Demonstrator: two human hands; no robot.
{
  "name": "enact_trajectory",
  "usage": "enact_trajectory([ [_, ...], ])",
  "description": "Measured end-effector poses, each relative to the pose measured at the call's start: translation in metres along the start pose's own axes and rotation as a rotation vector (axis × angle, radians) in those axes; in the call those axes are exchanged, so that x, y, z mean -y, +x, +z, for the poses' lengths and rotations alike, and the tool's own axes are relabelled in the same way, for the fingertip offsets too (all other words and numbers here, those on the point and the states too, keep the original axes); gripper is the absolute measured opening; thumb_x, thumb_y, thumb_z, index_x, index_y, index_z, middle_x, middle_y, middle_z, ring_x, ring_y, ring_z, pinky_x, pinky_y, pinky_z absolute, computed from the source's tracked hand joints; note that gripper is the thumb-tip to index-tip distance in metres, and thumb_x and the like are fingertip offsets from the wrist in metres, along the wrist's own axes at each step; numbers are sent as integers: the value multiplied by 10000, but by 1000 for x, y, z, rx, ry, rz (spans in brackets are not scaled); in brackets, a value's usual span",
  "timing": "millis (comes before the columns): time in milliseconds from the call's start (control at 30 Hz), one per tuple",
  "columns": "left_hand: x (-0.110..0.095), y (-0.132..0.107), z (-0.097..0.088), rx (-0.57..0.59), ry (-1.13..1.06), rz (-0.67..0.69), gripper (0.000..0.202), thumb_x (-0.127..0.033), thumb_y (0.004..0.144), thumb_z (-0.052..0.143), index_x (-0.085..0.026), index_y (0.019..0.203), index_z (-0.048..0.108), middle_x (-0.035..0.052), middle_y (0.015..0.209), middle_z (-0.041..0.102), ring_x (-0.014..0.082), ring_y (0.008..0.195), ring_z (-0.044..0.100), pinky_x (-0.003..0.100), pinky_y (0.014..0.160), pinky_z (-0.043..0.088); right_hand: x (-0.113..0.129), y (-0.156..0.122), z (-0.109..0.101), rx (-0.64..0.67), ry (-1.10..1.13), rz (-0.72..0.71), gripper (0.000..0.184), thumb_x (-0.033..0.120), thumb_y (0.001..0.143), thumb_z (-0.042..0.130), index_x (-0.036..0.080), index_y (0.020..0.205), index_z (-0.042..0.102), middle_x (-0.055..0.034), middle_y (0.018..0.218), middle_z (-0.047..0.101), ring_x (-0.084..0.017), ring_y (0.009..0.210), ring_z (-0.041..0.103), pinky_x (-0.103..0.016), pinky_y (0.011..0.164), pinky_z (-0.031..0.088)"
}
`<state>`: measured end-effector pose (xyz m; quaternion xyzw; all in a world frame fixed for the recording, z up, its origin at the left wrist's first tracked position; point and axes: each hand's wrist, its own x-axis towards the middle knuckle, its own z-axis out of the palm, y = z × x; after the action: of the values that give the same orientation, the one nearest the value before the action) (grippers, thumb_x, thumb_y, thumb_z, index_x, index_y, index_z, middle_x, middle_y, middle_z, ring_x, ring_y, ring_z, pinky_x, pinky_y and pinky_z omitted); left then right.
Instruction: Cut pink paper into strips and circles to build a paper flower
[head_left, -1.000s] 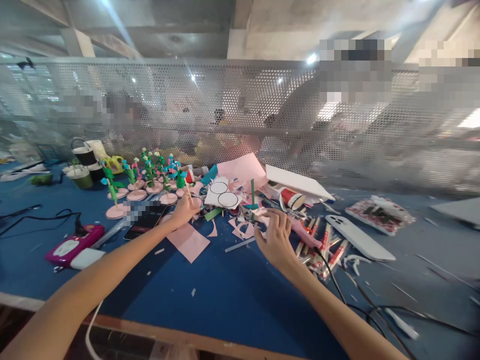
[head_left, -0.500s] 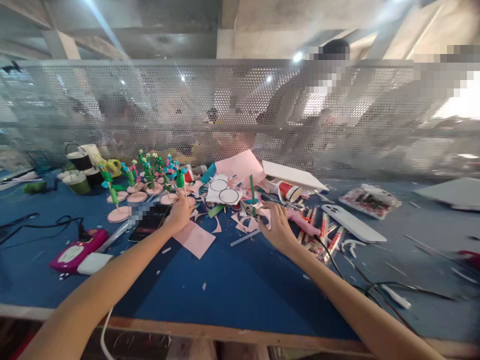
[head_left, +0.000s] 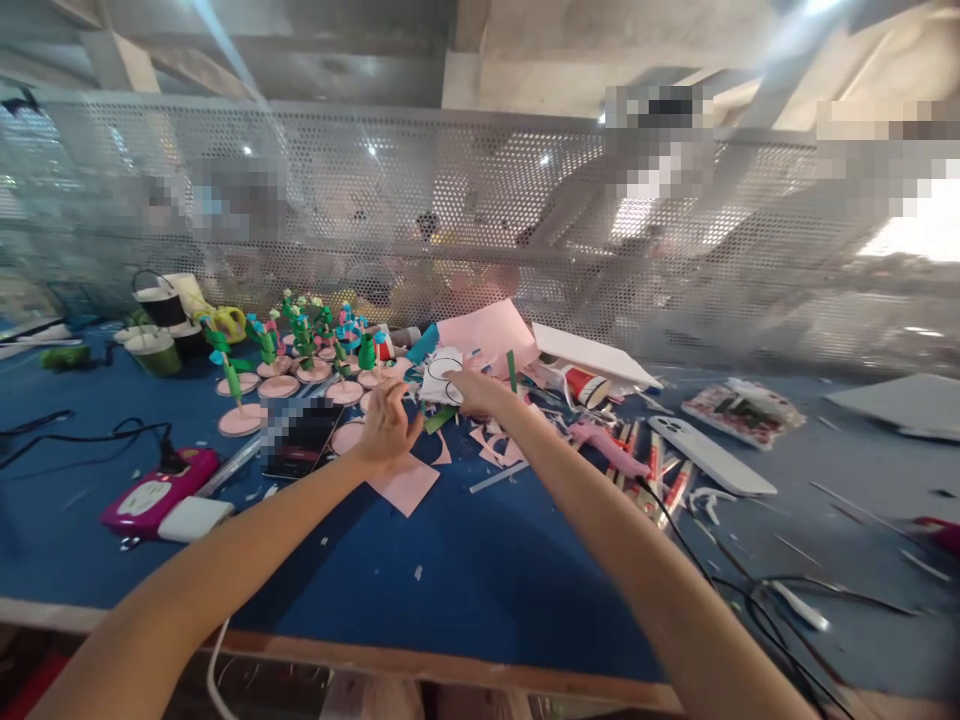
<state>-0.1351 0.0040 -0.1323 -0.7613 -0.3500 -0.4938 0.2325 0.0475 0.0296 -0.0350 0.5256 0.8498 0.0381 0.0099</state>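
Note:
My left hand [head_left: 388, 428] is over the pink paper square [head_left: 405, 484], fingers raised and apart with nothing visible between them. Beside it are pink discs [head_left: 241, 420], several bearing small green paper plants [head_left: 304, 340] with blue, pink or pale flowers. A green piece [head_left: 366, 352] with a thin stick beside it stands just behind my left hand. My right hand [head_left: 478, 393] reaches across to a white paper [head_left: 441, 366] printed with black circle outlines. Its fingers close on the paper's right side; the fingertips are partly hidden.
Pink paper scraps [head_left: 495, 445] lie around my hands. A phone [head_left: 300, 440] and magenta power strip [head_left: 161, 495] are at left. Glue sticks [head_left: 660, 460], a pink glue gun [head_left: 607, 447] and a white phone [head_left: 712, 455] are at right. Behind stands a perforated metal screen [head_left: 480, 200].
My left hand has let go of the green piece and drawn slightly right and nearer. My right hand has moved left from the scraps to the white paper.

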Motion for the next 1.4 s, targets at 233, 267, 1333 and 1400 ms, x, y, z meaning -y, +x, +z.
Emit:
enact_trajectory([
  [233, -2, 10, -4, 547, -28, 1, 579, -406, 870, 522, -164, 1376, 376, 126, 994, 646, 259, 980, 597, 395, 841, 492, -53, 0, -25, -158, 47, 124, 350, 81, 797, 422, 86, 1063, 649, -138, 969, 703, -210, 860, 622, -244, 718, 423],
  [267, -2, 10, -3, 597, -33, -7, 555, -374, 880, 518, -188, 1386, 385, 106, 946, 660, 235, 933, 613, 355, 803, 501, -62, -4, -31, -208, 52, 150, 330, 99, 818, 398, 85, 1025, 654, -132, 930, 700, -206, 836, 612, -245, 704, 410],
  [1333, -9, 164, -40, -16, -893, -681, 236, -220, 739, 691, -121, 954, 696, 55, 912, 717, 140, 890, 668, 319, 870, 518, -69, -18, -52, -560, 288, 264, 295, 207, 847, 475, 104, 1074, 633, -147, 992, 671, -272, 963, 597, -323, 814, 441],
  [1400, -12, 164, -43, 34, -899, -719, 245, -210, 745, 689, -105, 966, 692, 72, 913, 712, 142, 880, 671, 333, 880, 515, -64, -11, -43, -431, 304, 205, 397, 219, 839, 516, 89, 1206, 588, -146, 1106, 668, -262, 1027, 600, -311, 869, 440],
])
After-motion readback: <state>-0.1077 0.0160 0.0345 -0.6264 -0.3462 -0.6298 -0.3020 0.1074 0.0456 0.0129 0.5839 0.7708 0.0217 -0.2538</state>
